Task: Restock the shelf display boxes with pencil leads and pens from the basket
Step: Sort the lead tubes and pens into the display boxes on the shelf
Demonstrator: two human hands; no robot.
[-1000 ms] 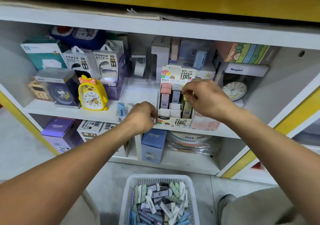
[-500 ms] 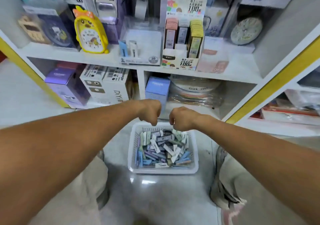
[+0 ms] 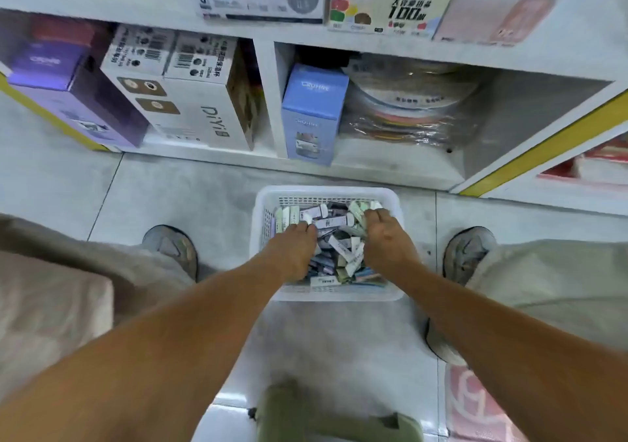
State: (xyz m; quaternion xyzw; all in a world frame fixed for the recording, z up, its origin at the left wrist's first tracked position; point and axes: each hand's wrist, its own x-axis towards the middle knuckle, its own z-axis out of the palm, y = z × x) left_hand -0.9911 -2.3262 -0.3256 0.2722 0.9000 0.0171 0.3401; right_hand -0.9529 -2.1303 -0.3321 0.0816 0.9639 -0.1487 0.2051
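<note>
A white plastic basket (image 3: 396, 200) is set on the tiled floor (image 3: 190, 190) at the centre of the frame, just in front of the bottom shelf (image 3: 373, 166). It is heaped with small pencil lead cases (image 3: 334, 243) in white, green, purple and blue. Both hands are sunk into this heap: the left hand (image 3: 295, 249) is laid on the left half of the pile, the right hand (image 3: 385, 237) on the right half, with a band of cases left between them. The fingers of both are curled down among the cases; whether any case is actually gripped cannot be told.

The display box (image 3: 390, 10) printed "0.7" and "100" is seen at the upper centre of the frame, on the shelf above, well apart from the hands. A shoe (image 3: 171, 248) is placed left of the basket and another (image 3: 467, 254) right of it, with bare floor between each and the basket wall. Open floor is also left below the basket's near rim
</note>
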